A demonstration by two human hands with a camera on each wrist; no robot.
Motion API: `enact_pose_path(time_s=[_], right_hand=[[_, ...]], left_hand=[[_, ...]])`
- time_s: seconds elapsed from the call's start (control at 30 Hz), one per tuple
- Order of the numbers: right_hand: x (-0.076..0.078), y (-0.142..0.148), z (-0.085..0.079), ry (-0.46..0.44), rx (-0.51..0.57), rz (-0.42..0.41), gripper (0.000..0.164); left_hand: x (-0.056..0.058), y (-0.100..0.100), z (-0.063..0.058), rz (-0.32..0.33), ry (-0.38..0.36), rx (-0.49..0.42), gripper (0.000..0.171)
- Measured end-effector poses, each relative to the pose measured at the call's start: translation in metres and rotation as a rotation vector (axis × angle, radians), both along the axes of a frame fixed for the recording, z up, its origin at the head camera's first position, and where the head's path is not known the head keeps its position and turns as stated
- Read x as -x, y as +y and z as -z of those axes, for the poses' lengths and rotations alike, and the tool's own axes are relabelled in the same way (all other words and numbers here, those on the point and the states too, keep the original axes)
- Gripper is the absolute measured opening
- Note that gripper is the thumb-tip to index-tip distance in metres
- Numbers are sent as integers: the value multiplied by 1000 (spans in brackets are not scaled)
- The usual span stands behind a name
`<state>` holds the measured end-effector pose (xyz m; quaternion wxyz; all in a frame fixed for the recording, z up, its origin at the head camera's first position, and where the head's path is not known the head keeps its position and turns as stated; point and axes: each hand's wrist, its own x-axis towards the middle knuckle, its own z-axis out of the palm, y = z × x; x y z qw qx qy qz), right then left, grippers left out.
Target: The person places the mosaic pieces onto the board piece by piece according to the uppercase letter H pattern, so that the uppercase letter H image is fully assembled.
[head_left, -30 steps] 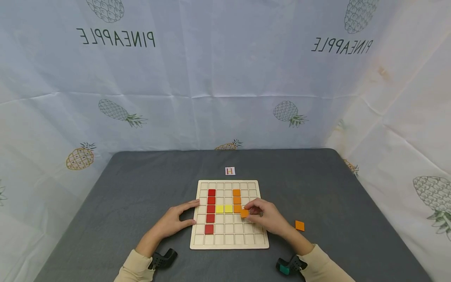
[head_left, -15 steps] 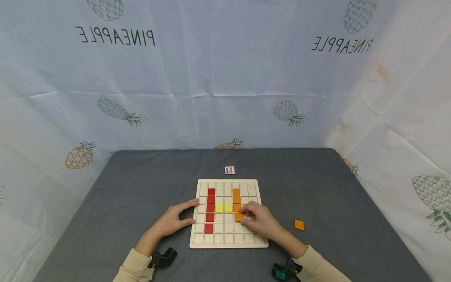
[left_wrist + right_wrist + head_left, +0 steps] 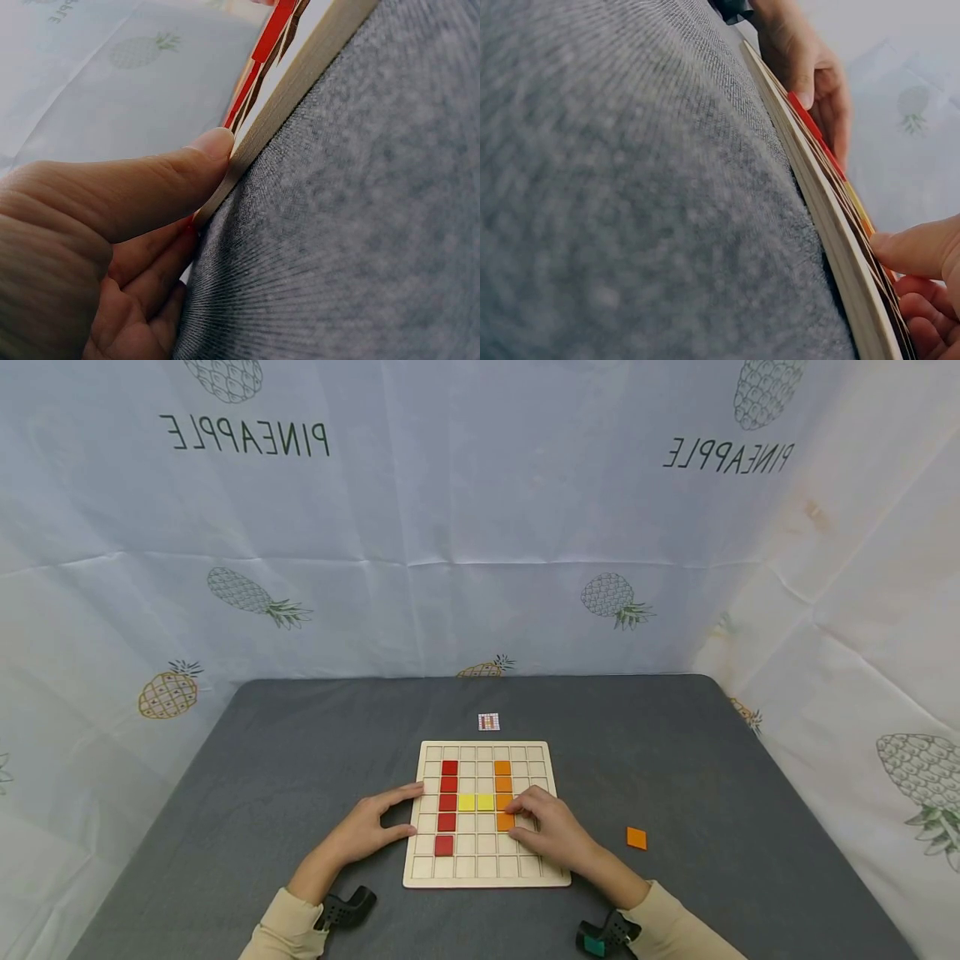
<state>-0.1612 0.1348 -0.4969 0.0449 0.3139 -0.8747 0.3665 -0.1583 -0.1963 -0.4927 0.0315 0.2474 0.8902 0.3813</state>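
Observation:
A pale wooden grid board (image 3: 487, 867) lies on the dark cloth. Red tiles (image 3: 447, 784) stand in a column at its left, two yellow tiles (image 3: 476, 802) in the middle, and orange tiles (image 3: 502, 768) in a column further right. My right hand (image 3: 551, 828) pinches the lowest orange tile (image 3: 504, 822) of that column between thumb and fingers, down at the grid. My left hand (image 3: 363, 828) rests against the board's left edge, with thumb and fingers spread and touching it. In the left wrist view, the left thumb (image 3: 214, 142) lies on the board's rim.
One loose orange tile (image 3: 636, 838) lies on the cloth right of the board, beside my right forearm. A small patterned card (image 3: 489, 722) lies beyond the board's far edge. White pineapple-print fabric (image 3: 480, 527) hangs behind the table (image 3: 315, 727).
My right hand has moved left with the orange tile and brought it under the other orange ones; in the last half second it shifted only slightly. My left hand has stayed in place.

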Motion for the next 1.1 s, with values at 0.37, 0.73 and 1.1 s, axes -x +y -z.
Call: enact_pose_path(time_s=[0.37,0.73,1.1], right_hand=[[-1,27,-17,-49,-16,53,32],[-12,91,-23,0,-25,208,39],[-36,144,-18,-52,-52,342,42]], left_hand=[[-3,1,-1,-12,-16,4,61],[-3,2,0,-4,-12,5,59],[-1,2,-2,-8,-12,6,60]])
